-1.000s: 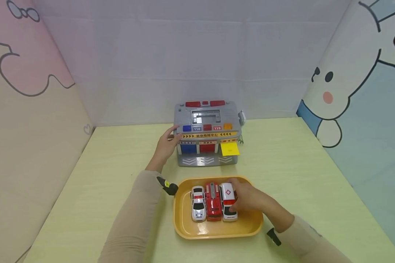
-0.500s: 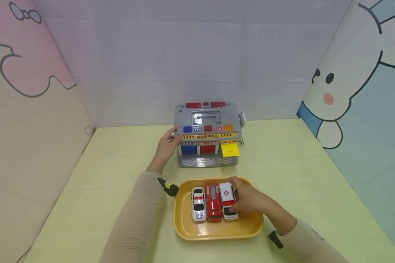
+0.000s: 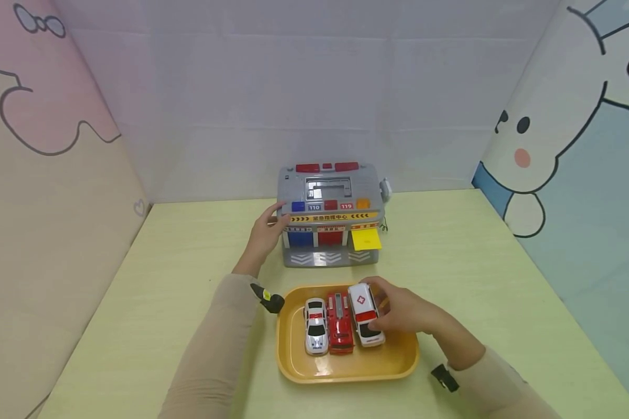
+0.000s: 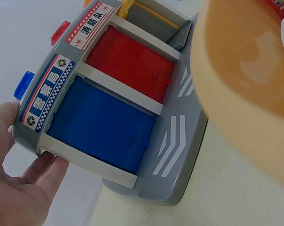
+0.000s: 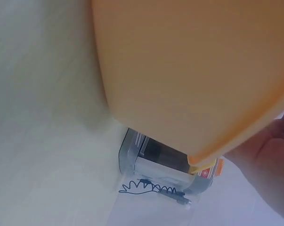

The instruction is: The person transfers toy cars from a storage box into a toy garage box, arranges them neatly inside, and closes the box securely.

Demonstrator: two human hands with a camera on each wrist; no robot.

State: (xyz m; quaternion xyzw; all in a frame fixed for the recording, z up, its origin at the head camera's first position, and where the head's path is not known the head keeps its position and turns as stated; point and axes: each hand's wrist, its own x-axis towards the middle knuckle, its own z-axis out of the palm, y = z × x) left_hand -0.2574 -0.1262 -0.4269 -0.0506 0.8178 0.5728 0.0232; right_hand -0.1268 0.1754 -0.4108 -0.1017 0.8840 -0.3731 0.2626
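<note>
My right hand (image 3: 403,308) pinches a white toy ambulance (image 3: 361,299) by its sides, fingers near its rear and thumb near its windshield. The ambulance tilts askew over the right part of a yellow tray (image 3: 314,372). Beside it in the tray lie a red toy fire truck (image 3: 339,326) and a white toy police car (image 3: 316,331). My left hand (image 3: 264,235) grips the left end of a grey toy rescue station (image 3: 330,256). In the left wrist view its fingers (image 4: 50,176) sit under the roof edge, near the blue door (image 4: 101,125).
At the station's right bay, a yellow door (image 3: 366,239) is raised. A white handset (image 3: 385,190) with a coiled cord (image 5: 153,188) hangs on the right side. The pale table (image 3: 188,250) meets a white backdrop (image 3: 230,116) and printed side panels.
The right hand has lifted the ambulance slightly and turned it askew, away from the fire truck at its front end. The left hand and the station stay in place.
</note>
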